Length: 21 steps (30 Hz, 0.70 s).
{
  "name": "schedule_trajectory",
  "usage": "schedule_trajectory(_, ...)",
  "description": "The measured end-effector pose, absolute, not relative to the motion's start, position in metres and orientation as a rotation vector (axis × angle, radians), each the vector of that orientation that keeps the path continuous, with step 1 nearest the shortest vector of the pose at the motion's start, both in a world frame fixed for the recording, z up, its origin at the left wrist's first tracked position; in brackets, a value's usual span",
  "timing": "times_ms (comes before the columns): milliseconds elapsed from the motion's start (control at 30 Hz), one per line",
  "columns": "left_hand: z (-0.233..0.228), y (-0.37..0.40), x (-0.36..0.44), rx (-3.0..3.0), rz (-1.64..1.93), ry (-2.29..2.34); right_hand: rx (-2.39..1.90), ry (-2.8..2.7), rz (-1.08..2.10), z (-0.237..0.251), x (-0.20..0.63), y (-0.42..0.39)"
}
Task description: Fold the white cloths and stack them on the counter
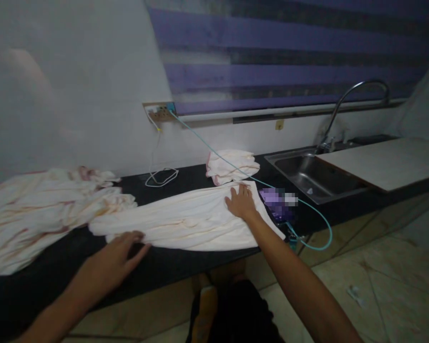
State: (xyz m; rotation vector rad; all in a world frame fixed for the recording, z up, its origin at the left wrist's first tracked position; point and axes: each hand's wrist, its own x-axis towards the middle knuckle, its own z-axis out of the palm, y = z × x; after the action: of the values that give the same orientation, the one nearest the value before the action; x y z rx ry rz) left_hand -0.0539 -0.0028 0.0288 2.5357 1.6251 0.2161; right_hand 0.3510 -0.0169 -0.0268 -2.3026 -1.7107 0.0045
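My right hand (pixel 241 202) lies flat on the cream cloth (pixel 186 221) that is spread long across the dark worktop (pixel 171 267). Its fingers (pixel 243 190) are spread and pressed palm-down near the cloth's end at about 3 o'clock, pinching nothing. My left hand (pixel 119 252) rests at the cloth's near edge, towards 8 o'clock; its fingers (pixel 136 250) are loosely stretched out, tips touching the hem, and I cannot tell whether the thumb is tucked under the fabric.

The cloth runs from roughly 9 o'clock to 3 o'clock in front of me, lying smooth with faint reddish streaks. At its 9 o'clock end it meets a rumpled heap of the same pale stained fabric (pixel 39 214), which covers the left part of the worktop. At 12 o'clock from my right hand, just beyond the cloth, sits a small folded pile (pixel 230 166).

A teal cable (pixel 318 214) comes down from the wall socket (pixel 159 113), crosses the folded pile and the cloth's far corner, then loops over the worktop's front edge at 4 o'clock. A white cord (pixel 160 176) lies coiled on the worktop under the socket. A blurred purple object (pixel 277 202) sits just beside my right hand at 3 o'clock. Further right are a steel sink (pixel 307 174) with a curved tap (pixel 357 90), and a pale board (pixel 386 162) laid partly over it.
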Motion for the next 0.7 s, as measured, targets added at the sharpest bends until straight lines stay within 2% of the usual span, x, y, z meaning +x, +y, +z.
schedule_trajectory(167, -0.003, -0.055, 0.025, 2.823, 0.350, 1.285, -2.279, -1.679, 0.027, -0.025, 0.354, -0.017)
schedule_trajectory(400, 0.014, -0.055, 0.041, 3.065, 0.557, 0.937, -2.224, -1.670, -0.023, -0.028, 0.359, -0.016)
schedule_trajectory(600, 0.018, -0.083, 0.027, 3.215, 0.019, 0.777, -2.208, -1.673, -0.013, -0.031, 0.360, -0.013)
schedule_trajectory(700, 0.019, -0.086, 0.019, 3.278, -0.007, 0.721, -2.202, -1.670, -0.014, -0.031, 0.361, -0.012)
